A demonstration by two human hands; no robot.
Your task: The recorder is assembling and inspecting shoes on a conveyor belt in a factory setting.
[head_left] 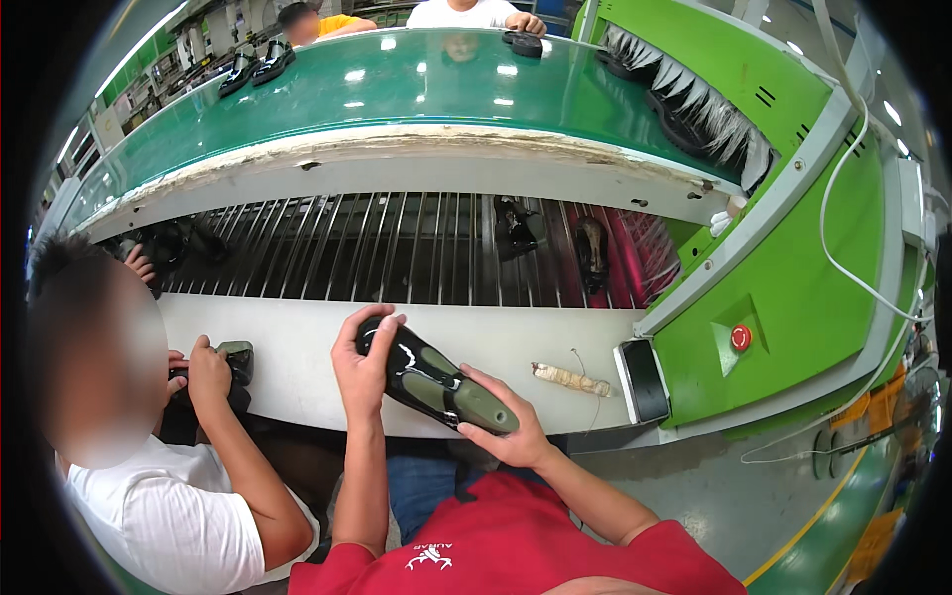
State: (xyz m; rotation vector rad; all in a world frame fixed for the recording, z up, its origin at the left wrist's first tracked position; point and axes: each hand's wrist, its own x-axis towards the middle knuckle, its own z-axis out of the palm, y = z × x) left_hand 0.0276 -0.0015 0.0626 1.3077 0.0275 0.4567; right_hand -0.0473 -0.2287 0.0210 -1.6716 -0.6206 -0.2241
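Observation:
A glossy black shoe upper (405, 369) is fitted on an olive-green shoe last (486, 409), held tilted over the front edge of the white bench. My left hand (360, 359) wraps round its rounded black end, with fingers over the top. My right hand (511, 428) grips the green end that has a small hole, thumb on one side and fingers on the other. To the right of my hands, a pale wrapped stick (571, 380) with loose thread lies on the white bench (288, 342).
At my left, a co-worker's hands hold another shoe on a green last (236, 362). Beyond the bench, a metal roller rack (397, 248) carries dark shoes (592, 253). Above it runs a green conveyor (416, 84) into a green machine (773, 317) with a red button (740, 337). More people stand behind.

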